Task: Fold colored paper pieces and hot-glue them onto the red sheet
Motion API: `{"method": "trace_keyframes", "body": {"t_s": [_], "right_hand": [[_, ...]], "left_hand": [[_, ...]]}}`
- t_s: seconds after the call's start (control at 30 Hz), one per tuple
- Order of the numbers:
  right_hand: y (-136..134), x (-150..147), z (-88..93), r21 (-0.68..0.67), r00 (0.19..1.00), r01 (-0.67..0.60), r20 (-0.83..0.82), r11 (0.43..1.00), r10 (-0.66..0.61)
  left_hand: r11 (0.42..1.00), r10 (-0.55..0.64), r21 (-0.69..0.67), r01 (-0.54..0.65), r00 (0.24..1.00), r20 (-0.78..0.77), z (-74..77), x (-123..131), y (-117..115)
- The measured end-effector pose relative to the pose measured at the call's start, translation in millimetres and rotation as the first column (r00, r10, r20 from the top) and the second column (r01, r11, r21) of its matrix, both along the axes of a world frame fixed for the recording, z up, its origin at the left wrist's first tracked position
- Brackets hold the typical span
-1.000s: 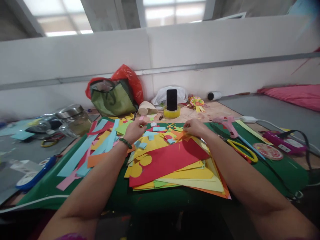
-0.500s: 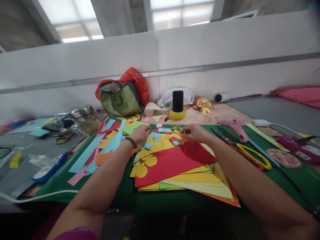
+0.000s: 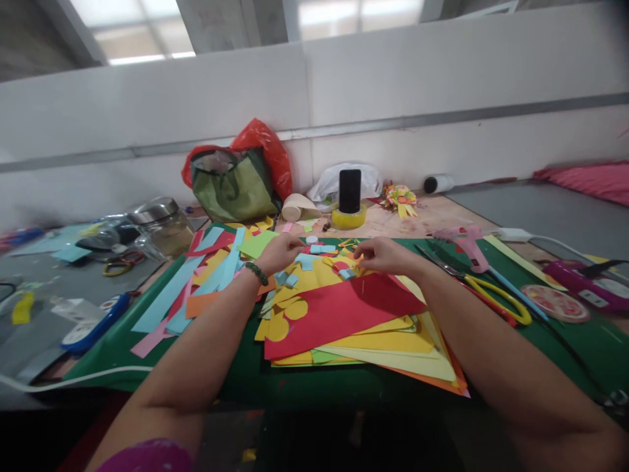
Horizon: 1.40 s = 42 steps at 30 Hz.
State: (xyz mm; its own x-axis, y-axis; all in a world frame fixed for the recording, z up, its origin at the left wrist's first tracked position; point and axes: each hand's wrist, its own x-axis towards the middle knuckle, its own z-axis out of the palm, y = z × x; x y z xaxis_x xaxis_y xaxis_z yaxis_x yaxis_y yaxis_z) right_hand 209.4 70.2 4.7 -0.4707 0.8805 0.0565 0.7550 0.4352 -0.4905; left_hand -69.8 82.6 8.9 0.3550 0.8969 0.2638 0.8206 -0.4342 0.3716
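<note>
Both my arms reach over a stack of coloured paper sheets on a green mat (image 3: pixel 122 344). A red sheet (image 3: pixel 344 308) lies on top, over yellow and orange ones. My left hand (image 3: pixel 278 252), with a green bead bracelet at the wrist, rests curled among small blue and yellow scraps (image 3: pixel 299 269). My right hand (image 3: pixel 381 254) pinches at small paper pieces near a blue scrap (image 3: pixel 346 274); what sits in the fingers is too small to name.
Long blue, pink and red strips (image 3: pixel 191 288) lie at the left. Yellow-handled scissors (image 3: pixel 491 298) and a pink glue gun (image 3: pixel 464 246) lie at the right. A phone on a tape roll (image 3: pixel 350 196), a green bag (image 3: pixel 228 187) and a glass jar (image 3: pixel 162 226) stand behind.
Both hands have drawn closer together over the scraps. The camera has shifted slightly; the paper stack has not moved.
</note>
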Motion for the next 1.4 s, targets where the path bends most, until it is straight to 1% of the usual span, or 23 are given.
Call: {"method": "trace_keyframes", "body": {"t_s": [0.07, 0.1, 0.17, 0.23, 0.27, 0.33, 0.43, 0.53, 0.6, 0.67, 0.77, 0.8, 0.83, 0.9, 0.97, 1.07, 1.17, 1.3, 1.4], "right_hand": [[-1, -3, -2.2, 0.046, 1.0, 0.0, -0.029, 0.999, 0.001], [-2, -5, -3.3, 0.062, 1.0, -0.004, -0.027, 0.998, 0.006], [-5, -11, -4.9, 0.081, 1.0, -0.015, -0.001, 0.997, 0.015], [-8, -17, -5.4, 0.091, 0.998, -0.045, 0.056, 0.995, 0.04], [-10, -19, -5.2, 0.096, 0.994, -0.067, 0.093, 0.993, 0.058], [-12, -23, -4.0, 0.106, 0.983, -0.105, 0.163, 0.989, 0.087], [-11, -20, -0.4, 0.123, 0.974, -0.106, 0.211, 0.987, 0.079], [-10, -12, 4.9, 0.154, 0.963, -0.07, 0.268, 0.986, 0.027], [-10, -7, 8.7, 0.172, 0.957, -0.062, 0.291, 0.983, 0.01], [-10, -2, 12.2, 0.155, 0.957, -0.077, 0.287, 0.985, 0.03], [-13, 0, 16.7, 0.111, 0.948, -0.103, 0.313, 0.989, 0.063], [-14, 1, 18.0, 0.084, 0.94, -0.105, 0.333, 0.991, 0.071], [-16, 1, 19.2, 0.05, 0.934, -0.104, 0.349, 0.993, 0.08], [-17, 1, 20.9, -0.022, 0.931, -0.102, 0.349, 0.995, 0.103], [-17, 2, 21.0, -0.044, 0.944, -0.087, 0.315, 0.995, 0.097], [-13, 2, 17.5, 0.065, 0.967, -0.011, 0.254, 0.998, -0.006], [-5, 3, 12.3, 0.168, 0.984, 0.056, 0.16, 0.984, -0.084], [0, 4, 7.1, 0.226, 0.995, 0.08, 0.043, 0.971, -0.092], [2, 4, 4.1, 0.257, 0.996, 0.083, -0.038, 0.963, -0.076]], "left_hand": [[0.999, -0.018, -0.035, 0.02, 0.997, 0.072, 5.4, 1, -3], [0.997, -0.039, -0.058, 0.044, 0.996, 0.085, 7.2, 3, -5], [0.989, -0.101, -0.108, 0.105, 0.994, 0.039, 7.5, 11, -10], [0.98, -0.161, -0.125, 0.153, 0.985, -0.059, 2.8, 21, -15], [0.978, -0.187, -0.108, 0.176, 0.977, -0.103, -1.1, 26, -17], [0.976, -0.216, -0.027, 0.215, 0.963, -0.162, -10.3, 37, -20], [0.969, -0.212, 0.069, 0.236, 0.944, -0.252, -21.1, 50, -21], [0.972, -0.173, 0.088, 0.219, 0.914, -0.366, -20.5, 57, -20], [0.97, -0.137, 0.126, 0.207, 0.898, -0.419, -13.3, 57, -19], [0.967, -0.07, 0.187, 0.175, 0.884, -0.462, -2.9, 54, -19], [0.964, 0.107, 0.261, 0.045, 0.836, -0.538, 13.0, 50, -19], [0.965, 0.148, 0.261, 0.002, 0.82, -0.553, 17.1, 51, -19], [0.972, 0.159, 0.235, -0.03, 0.816, -0.555, 20.4, 53, -20], [0.991, 0.102, 0.123, -0.044, 0.848, -0.52, 23.6, 61, -20], [1.0, 0.016, -0.006, -0.021, 0.893, -0.449, 22.6, 73, -19], [0.992, -0.043, -0.13, -0.006, 0.928, -0.369, 15.8, 90, -16], [0.977, -0.082, -0.212, 0.021, 0.956, -0.281, 6.9, 98, -12], [0.952, -0.084, -0.305, 0.035, 0.986, -0.147, -2.2, 101, -7], [0.935, -0.063, -0.351, 0.049, 0.998, -0.029, -1.9, 102, -3]]}}
